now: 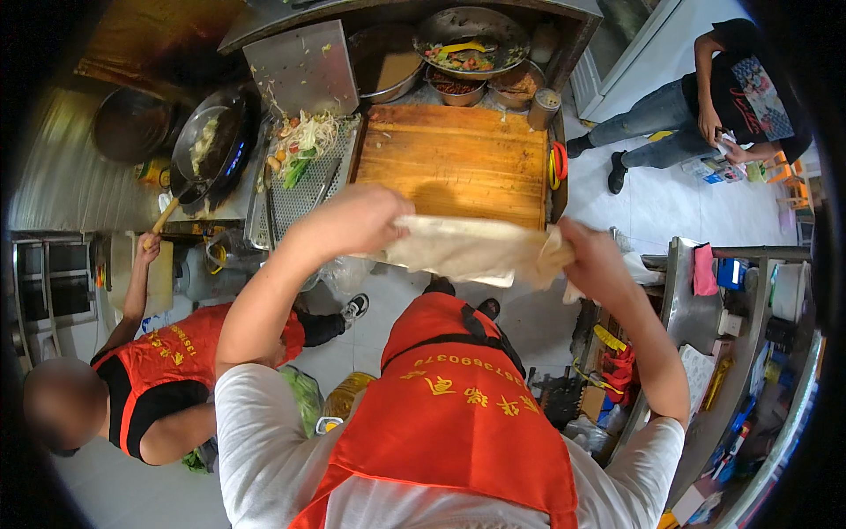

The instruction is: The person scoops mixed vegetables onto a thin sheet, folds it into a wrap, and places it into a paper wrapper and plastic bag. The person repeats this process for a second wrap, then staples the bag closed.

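An off-white, cloth-like sheet (476, 249) stretches between my two hands in front of my red apron. A stiff pale edge shows along it; whether it is cloth or dough I cannot tell. My left hand (366, 216) is closed on its left end, and my right hand (592, 257) grips the bunched right end. Beyond the sheet lies a wooden cutting board (449, 159) with a damp-looking surface. My fingertips are partly hidden by my hands and the sheet.
Left of the board, a perforated metal tray (315, 187) carries sprouts and greens. A co-worker (167, 370) holds a wok (189, 154) by its handle at the left. Bowls of food and a large pan (441, 68) stand behind the board. Another person (696, 106) stands far right; shelves (705, 309) are near right.
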Tool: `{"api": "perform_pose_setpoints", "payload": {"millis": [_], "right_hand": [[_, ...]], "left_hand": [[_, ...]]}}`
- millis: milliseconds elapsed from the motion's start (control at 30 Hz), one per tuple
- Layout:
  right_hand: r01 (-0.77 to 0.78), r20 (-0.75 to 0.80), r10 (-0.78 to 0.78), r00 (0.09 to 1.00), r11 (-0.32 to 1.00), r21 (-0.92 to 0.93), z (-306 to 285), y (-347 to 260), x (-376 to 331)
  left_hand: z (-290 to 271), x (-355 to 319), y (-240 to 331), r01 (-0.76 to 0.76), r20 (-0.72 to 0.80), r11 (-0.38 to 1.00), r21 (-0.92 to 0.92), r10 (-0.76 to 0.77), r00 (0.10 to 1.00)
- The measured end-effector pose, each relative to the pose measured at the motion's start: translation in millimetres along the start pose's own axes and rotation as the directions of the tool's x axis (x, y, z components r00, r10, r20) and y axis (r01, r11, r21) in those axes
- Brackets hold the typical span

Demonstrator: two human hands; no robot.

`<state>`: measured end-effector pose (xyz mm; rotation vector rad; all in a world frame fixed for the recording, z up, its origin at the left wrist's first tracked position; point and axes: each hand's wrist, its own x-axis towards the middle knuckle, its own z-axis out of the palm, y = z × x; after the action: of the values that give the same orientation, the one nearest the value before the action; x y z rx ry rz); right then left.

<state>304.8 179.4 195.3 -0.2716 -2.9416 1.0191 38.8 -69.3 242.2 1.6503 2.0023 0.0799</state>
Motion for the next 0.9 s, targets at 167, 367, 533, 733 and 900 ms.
{"api": "perform_pose_setpoints", "payload": {"millis": [167, 367, 533, 733, 900], "right_hand": [[-0.048, -0.307, 0.003, 0.952, 0.989, -0.14, -40.5, 11.7, 39.6], [0.028, -0.536, -0.185, 0.824, 0.957, -0.287, -26.1, 33.3, 57.3], [-0.208, -0.325, 0.125, 0.937, 0.95, -0.234, 94.2, 66.9, 50.5], [-0.4, -0.197, 0.364, 0.91, 0.895, -0.196, 217.6, 118.0, 41.3], [-0.372, -0.112, 0.356, 0.928, 0.905, -0.205, 220.1, 106.3, 36.9]], "left_hand": [[-28.7, 15.9, -35.6, 0.053, -0.436, 0.998, 0.032, -0.034, 0.899], [-33.6, 33.6, -39.6, 0.01, -0.729, 0.974, 0.225, 0.161, 0.666], [83.4, 62.2, -101.3, 0.015, -0.674, 0.946, 0.323, 0.219, 0.706], [243.2, 88.1, -146.6, 0.206, -0.44, 0.97, 0.13, -0.13, 0.888], [242.0, 79.5, -142.4, 0.297, -0.458, 0.952, 0.071, -0.234, 0.858]]}}
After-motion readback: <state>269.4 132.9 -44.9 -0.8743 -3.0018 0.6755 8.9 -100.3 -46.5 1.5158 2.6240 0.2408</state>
